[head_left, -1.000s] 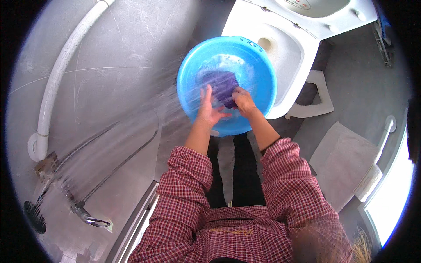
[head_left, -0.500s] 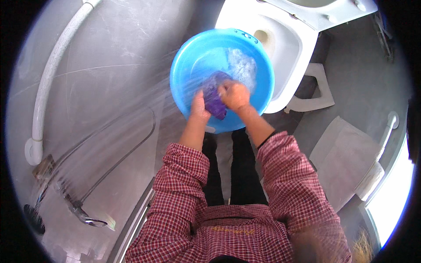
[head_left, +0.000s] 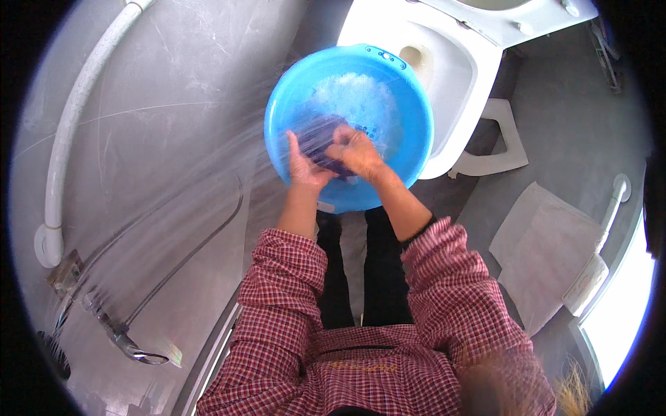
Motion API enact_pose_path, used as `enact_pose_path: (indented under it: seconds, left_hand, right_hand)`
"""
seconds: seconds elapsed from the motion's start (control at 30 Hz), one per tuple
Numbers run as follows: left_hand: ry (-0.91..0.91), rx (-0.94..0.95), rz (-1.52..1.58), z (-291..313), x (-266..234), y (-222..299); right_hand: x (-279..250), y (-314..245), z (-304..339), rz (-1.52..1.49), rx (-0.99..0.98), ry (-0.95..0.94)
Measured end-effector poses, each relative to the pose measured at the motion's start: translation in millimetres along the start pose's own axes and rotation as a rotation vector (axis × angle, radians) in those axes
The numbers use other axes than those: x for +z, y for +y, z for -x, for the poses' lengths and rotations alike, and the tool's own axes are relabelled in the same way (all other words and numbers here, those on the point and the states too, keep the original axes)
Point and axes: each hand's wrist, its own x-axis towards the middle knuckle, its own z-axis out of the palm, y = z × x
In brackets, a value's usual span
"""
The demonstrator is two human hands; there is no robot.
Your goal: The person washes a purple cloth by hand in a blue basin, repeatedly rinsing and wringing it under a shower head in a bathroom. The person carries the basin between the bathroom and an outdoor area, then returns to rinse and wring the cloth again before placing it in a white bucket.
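A dark purple cloth is spread between my hands over a round blue basin. My left hand supports its near left side, thumb raised and fingers partly hidden beneath the cloth. With bent fingers, my right hand pinches the cloth's right side. Spray from the shower head at the lower left crosses over and strikes the cloth. White suds and water lie in the basin under it.
The basin sits against a white toilet with its lid raised. A white grab bar runs along the left wall, above a shower tap and hose. At right hang a white seat-like frame and a pale towel.
My left hand has shifted left and its thumb has spread. The cloth has opened out flatter under the spray, and the suds spread wider in the basin.
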Motion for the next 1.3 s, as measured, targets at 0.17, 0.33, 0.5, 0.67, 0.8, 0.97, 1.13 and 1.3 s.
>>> enact_pose_path:
  seconds: [0.17, 0.33, 0.5, 0.67, 0.8, 0.97, 1.13, 1.3]
  left_hand:
    - [-0.252, 0.12, -0.076, -24.5, -27.4, -0.5]
    - [0.04, -0.037, -0.041, -38.1, -35.5, -8.3]
    - [-0.022, 0.045, -0.154, -22.8, -16.3, -6.5]
    - [0.387, 0.118, -0.28, -2.7, 18.7, -10.1]
    - [0.22, -0.066, -0.23, 4.2, 33.0, -8.0]
    - [-0.228, 0.075, -0.048, 1.1, 2.4, -0.8]
    - [-0.341, 0.366, -0.696, -20.4, -20.3, -0.7]
    - [0.273, 0.001, -0.533, -21.9, -7.4, -1.9]
  right_hand:
    - [31.5, -43.9, 60.3, 0.49, -0.468, 0.133]
    - [31.6, -18.3, 16.6, 0.755, -0.521, 0.4]
    - [-54.0, 0.6, -23.3, 1.014, -0.088, 0.328]
    - [-49.4, 27.0, -24.8, 0.787, -0.045, 0.475]
    - [-14.0, 12.1, -18.6, 0.261, 0.042, 0.116]
    - [11.0, -40.7, 60.4, 0.485, -0.396, 0.096]
    - [35.7, -49.5, 58.4, 0.599, -0.578, 0.327]
    - [-1.4, -25.3, 0.9, 0.765, -0.46, 0.501]
